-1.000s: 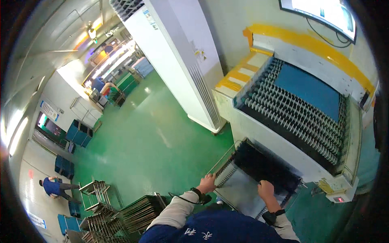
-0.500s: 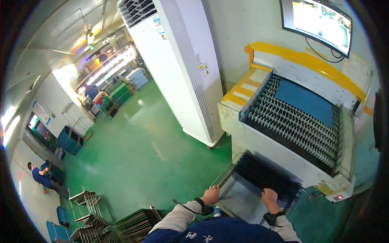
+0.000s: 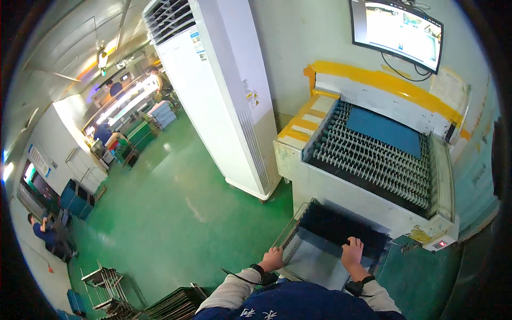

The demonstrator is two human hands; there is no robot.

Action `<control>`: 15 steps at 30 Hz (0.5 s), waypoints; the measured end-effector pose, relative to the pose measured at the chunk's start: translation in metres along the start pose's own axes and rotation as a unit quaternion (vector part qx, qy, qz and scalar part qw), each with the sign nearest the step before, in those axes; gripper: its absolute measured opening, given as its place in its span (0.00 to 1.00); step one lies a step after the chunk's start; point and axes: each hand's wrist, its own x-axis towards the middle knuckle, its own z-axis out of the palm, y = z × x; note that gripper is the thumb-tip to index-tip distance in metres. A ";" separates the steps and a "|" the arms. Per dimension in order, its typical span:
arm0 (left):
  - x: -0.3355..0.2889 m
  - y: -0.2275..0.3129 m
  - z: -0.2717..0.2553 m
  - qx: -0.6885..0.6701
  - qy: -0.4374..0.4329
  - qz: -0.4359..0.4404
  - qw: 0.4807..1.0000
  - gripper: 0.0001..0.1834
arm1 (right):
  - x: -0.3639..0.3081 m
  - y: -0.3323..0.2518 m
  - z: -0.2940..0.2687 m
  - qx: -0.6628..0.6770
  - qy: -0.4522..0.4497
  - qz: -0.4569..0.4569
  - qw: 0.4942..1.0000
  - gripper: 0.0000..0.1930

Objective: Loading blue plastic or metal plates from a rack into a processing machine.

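Observation:
A low rack (image 3: 292,241) with a thin metal frame and a toothed side stands in front of me. It holds a pale grey flat sheet (image 3: 314,261) and a dark panel (image 3: 333,226) at its far side. My left hand (image 3: 272,258) is closed round the rack's left edge. Over the right part of the sheet, my right hand (image 3: 352,254) has bent fingers slightly apart and nothing visible in them. Beyond the rack is a roller conveyor machine (image 3: 368,165), with a blue board (image 3: 384,130) lying on its rollers.
A tall white air conditioner (image 3: 213,101) stands left of the machine. A monitor (image 3: 397,33) hangs on the wall above. Racks of thin panels (image 3: 173,306) and a metal-rod stand (image 3: 104,285) are at lower left. Another person (image 3: 48,234) is by the far-left wall, near blue bins (image 3: 78,199).
My view has shifted, so the machine and rack appear further left. My right hand's fingers have loosened from a closed shape. The person at far left has changed posture.

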 end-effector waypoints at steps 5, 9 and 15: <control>-0.002 0.003 0.002 0.007 0.010 -0.002 1.000 0.43 | -0.003 0.002 -0.004 0.000 0.021 0.012 1.000 0.05; 0.001 -0.005 0.011 0.003 0.005 -0.006 1.000 0.43 | -0.004 0.010 0.008 0.022 -0.037 0.026 0.999 0.05; -0.002 -0.002 0.008 0.007 0.024 0.002 1.000 0.37 | -0.002 0.026 0.021 -0.041 -0.139 0.024 0.989 0.05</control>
